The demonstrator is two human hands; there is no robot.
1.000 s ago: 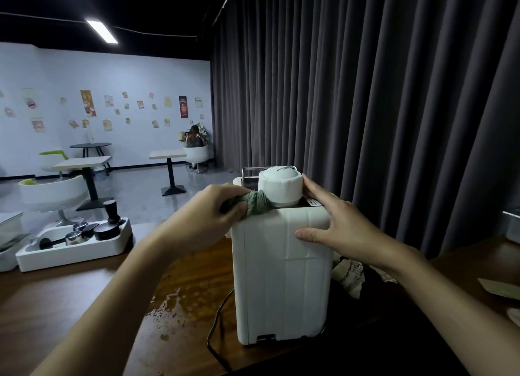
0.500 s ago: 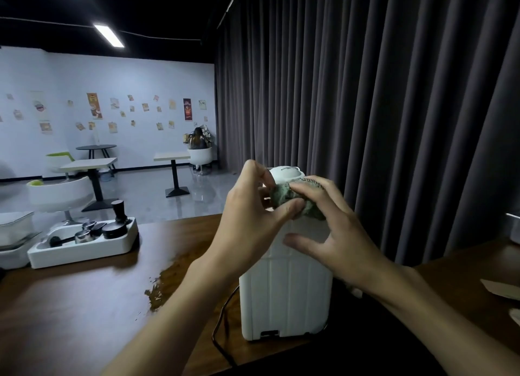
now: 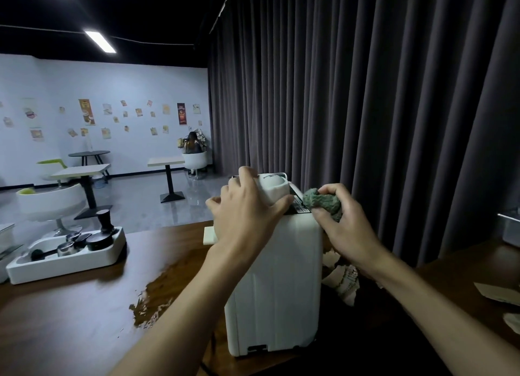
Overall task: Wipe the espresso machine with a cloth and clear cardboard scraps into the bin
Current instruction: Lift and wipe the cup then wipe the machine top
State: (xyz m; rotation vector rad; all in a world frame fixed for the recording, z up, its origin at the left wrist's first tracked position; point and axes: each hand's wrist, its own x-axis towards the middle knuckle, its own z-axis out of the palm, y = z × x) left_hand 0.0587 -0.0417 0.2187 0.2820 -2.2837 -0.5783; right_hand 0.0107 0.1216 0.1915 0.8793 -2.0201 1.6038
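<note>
Head view. Espresso machine (image 3: 275, 285) stands near centre on the table (image 3: 70, 319). Left hand (image 3: 247, 218) is curled over its round cap (image 3: 274, 188), steadying it. Right hand (image 3: 346, 226) pinches the bunched green cloth (image 3: 323, 202) against the top right edge. Wiping looks under way. Cardboard scraps (image 3: 496, 292) lie uncleared at right; no bin in view.

No legible text on espresso machine (image 3: 275, 277) label (image 3: 298, 207) or wall posters (image 3: 86, 111).

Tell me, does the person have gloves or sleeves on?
No gloves: the left hand and right hand are bare. Both forearms are bare to the picture's edge, so no sleeves show. No watch or bracelet shows either.
</note>
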